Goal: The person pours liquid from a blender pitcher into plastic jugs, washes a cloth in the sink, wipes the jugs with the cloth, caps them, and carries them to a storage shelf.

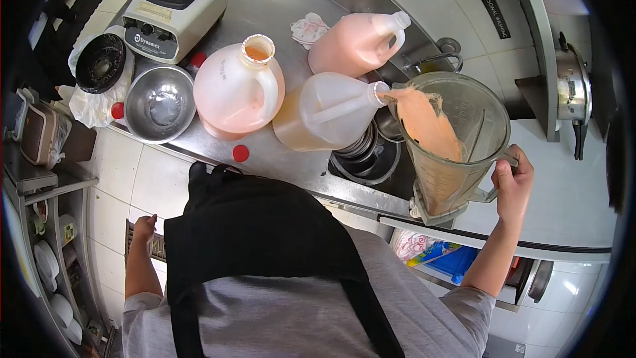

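Observation:
My right hand (pixel 513 182) is wrapped round the handle of a large clear blender jar (pixel 474 139). The jar tilts left, and orange foamy liquid (pixel 427 122) reaches its lip, which meets the mouth of a translucent jug (pixel 338 109). That jug leans right and holds yellowish-orange liquid low down. Away from the counter, my left hand (pixel 144 227) hangs low at my side with its fingers curled and nothing visible in them. An uncapped jug (pixel 232 89) of pink liquid stands to the left, and another pink jug (pixel 358 43) is behind.
A blender base (pixel 175 10), a steel bowl (pixel 160 104) and a black round part (pixel 101 63) on a white bag are at the left. Red caps (pixel 240 153) and a crumpled cloth (pixel 309 30) lie on the steel counter (pixel 278 13). Stacked bowls (pixel 364 152) sit by the tap (pixel 434 61).

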The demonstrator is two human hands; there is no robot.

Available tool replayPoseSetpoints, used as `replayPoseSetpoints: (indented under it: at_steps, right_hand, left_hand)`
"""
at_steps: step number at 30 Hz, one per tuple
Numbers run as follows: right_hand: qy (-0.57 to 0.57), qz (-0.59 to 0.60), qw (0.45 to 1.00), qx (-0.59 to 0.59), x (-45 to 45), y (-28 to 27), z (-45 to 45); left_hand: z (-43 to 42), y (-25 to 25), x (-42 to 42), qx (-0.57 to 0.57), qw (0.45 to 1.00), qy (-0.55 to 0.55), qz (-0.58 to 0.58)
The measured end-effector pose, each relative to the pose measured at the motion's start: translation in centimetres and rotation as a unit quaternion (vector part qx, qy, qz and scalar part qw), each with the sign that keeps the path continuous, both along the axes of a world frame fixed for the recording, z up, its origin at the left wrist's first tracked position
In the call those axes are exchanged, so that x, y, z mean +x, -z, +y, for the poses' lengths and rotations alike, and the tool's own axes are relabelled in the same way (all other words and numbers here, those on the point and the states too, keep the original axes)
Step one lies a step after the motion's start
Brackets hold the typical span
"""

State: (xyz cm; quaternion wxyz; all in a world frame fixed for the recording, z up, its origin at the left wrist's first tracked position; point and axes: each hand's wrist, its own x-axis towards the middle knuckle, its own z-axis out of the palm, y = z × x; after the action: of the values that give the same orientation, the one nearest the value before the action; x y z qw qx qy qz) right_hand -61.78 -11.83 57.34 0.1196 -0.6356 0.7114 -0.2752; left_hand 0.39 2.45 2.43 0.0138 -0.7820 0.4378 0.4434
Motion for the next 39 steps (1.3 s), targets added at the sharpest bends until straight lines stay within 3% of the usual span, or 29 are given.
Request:
replayPoseSetpoints:
  at_steps: [17,22,26,28,34,39]
  right_hand:
    - [-0.004,0.014,1.0,0.008,0.2,-0.8,-0.1]
    - [-0.008,0.02,1.0,0.011,0.3,-1.1,-0.2]
    - [-0.007,0.033,0.999,0.015,0.3,-1.3,-0.2]
    - [-0.008,0.035,0.999,0.015,0.3,-1.4,-0.2]
    - [0.006,0.039,0.999,0.009,0.8,-1.6,-0.2]
    - [-0.007,0.037,0.999,0.013,0.7,-1.8,-0.3]
  left_hand:
    - [0.6,2.7,0.8,-0.014,0.999,0.032,0.036]
    - [-0.2,0.5,-0.4,0.006,1.0,0.0,0.015]
    - [0.3,2.3,0.4,-0.004,0.999,0.025,0.029]
    - [0.3,2.4,0.4,0.028,0.996,-0.067,0.059]
    - [-0.5,0.0,-0.8,0.02,1.0,0.004,0.017]
    - [-0.1,0.2,-0.8,0.007,0.999,-0.02,0.042]
